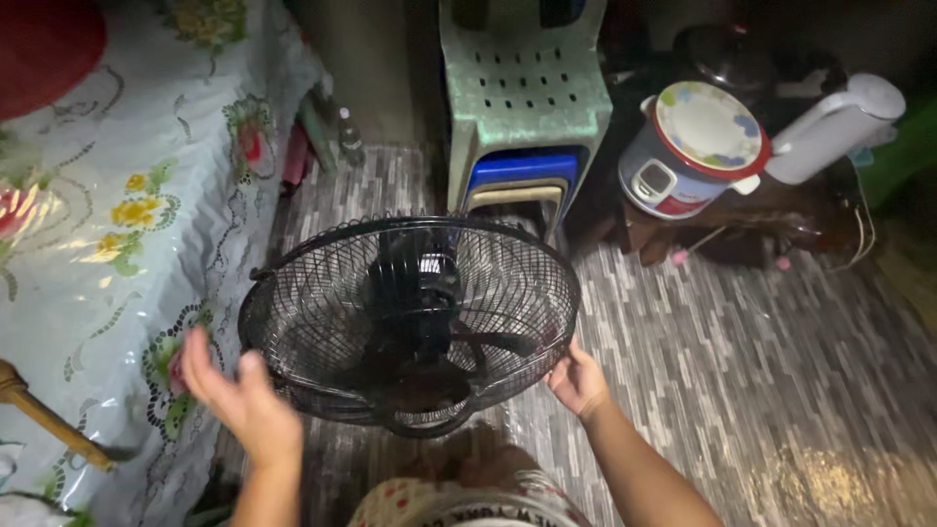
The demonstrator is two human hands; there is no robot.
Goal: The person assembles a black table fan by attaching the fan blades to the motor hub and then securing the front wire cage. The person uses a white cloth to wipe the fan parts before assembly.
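From the head camera we look straight down at a black electric fan that stands low over the grey striped floor, just in front of our knees. Our right hand grips the wire cage at its lower right rim, fingers curled around the edge, and that one-sided hold seems to be what steadies the fan. Our left hand is spread open beside the cage's lower left rim, palm turned toward it; it holds nothing, and we cannot tell whether it touches the wire. With one hand on each side, the round cage sits between them and faces up toward us.

The fan's cage is a dome of thin black wires with a dark rim, and through it we see the dark blades and the black motor housing at the centre. The light is dim, so finer detail is lost.

To the left a flowered plastic cloth hangs over a surface. Behind the fan stand stacked plastic stools, green over blue. At the upper right sit a rice cooker with a flowered lid and a white kettle, well apart from the fan.
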